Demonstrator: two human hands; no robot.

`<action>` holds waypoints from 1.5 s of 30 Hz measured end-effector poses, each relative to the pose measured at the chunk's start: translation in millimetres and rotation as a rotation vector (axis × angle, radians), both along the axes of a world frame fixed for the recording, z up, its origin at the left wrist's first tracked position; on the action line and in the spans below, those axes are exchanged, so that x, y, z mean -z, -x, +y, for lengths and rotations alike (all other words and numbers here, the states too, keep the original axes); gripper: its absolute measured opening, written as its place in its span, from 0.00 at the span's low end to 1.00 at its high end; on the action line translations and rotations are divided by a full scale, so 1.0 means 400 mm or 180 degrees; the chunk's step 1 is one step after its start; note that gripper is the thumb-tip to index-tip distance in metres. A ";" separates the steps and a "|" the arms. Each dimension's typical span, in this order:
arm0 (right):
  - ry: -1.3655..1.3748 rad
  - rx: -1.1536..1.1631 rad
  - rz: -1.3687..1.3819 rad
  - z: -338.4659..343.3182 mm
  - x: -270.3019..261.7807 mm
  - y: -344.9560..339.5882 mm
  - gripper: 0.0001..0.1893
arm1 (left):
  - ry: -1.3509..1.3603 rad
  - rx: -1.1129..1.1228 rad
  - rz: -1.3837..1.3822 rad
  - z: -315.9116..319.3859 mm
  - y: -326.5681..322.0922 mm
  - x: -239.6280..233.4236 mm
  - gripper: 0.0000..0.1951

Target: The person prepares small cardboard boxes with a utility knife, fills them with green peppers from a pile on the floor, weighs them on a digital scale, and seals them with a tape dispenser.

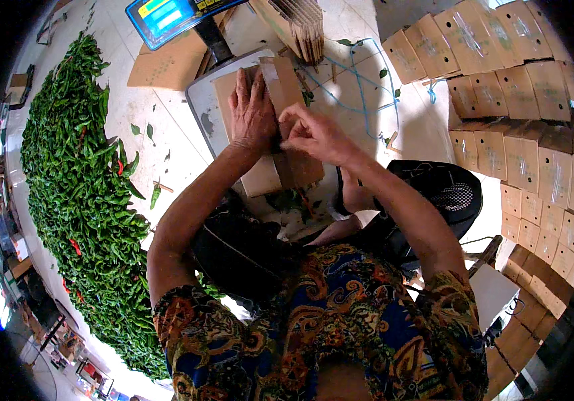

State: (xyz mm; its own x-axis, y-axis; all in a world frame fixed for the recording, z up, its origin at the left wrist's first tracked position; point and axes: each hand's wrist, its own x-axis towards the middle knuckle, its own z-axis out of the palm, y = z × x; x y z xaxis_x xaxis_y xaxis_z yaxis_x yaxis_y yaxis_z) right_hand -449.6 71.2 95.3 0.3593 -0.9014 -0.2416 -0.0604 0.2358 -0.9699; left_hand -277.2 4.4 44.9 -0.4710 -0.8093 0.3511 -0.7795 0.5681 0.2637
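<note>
A cardboard carton [261, 176] sits on the grey platform [202, 120] of a digital scale, its top flaps partly folded over. My left hand [254, 108] lies on the carton's top with its fingers stretched forward, pressing beside a raised flap [282, 82]. Just right of it, my right hand [317, 134] hovers at the carton's right side with curled fingers. Whether anything is pinched in those fingers is hidden. The carton's contents are out of sight under the flaps. Beyond the carton rises the scale's lit display [166, 17] on a dark post.
A long heap of green chili peppers [81, 200], with a few red ones, covers the floor at left. Cartons [517, 150] are stacked at right. Folded cardboard [302, 30] stands ahead, near blue strapping [364, 95]. A flat cardboard piece [166, 62] lies by the scale.
</note>
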 end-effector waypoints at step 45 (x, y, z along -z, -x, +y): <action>0.0663 -0.0424 0.2245 -0.202 0.065 0.160 0.51 | 0.0328 0.0120 -0.0244 -0.098 -0.059 0.052 0.25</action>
